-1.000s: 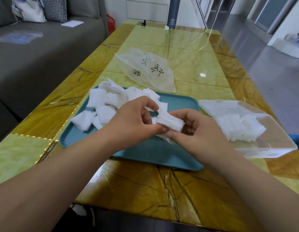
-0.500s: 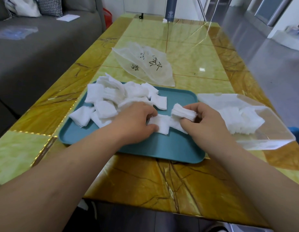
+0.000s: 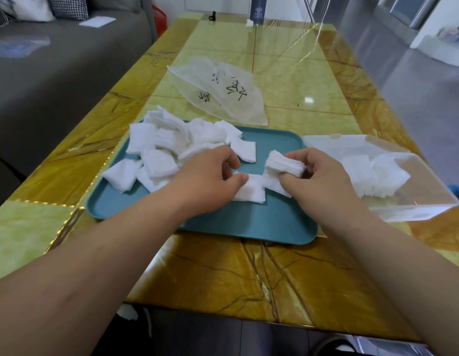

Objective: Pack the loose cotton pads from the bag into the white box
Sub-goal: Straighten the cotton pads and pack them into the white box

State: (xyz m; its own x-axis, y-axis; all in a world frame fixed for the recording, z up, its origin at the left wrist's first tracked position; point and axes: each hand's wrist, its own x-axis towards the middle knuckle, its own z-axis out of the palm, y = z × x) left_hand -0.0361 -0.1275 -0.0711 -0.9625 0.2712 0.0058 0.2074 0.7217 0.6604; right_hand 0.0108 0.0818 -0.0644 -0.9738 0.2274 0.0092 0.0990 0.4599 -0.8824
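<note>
Over a teal plastic tray point(image 3: 249, 223), our right hand point(image 3: 323, 181) grips a stack of square white cotton pads point(image 3: 282, 165), our left hand point(image 3: 205, 181) pinches a single pad point(image 3: 251, 193).

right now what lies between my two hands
Head view: white square cotton pads lie flat on the teal plastic tray, pinched by the left hand, beside the stack of white cotton pads the right hand grips.

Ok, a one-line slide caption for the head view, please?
The right hand grips a stack of cotton pads while the left hand pinches a pad on the teal tray.
</note>
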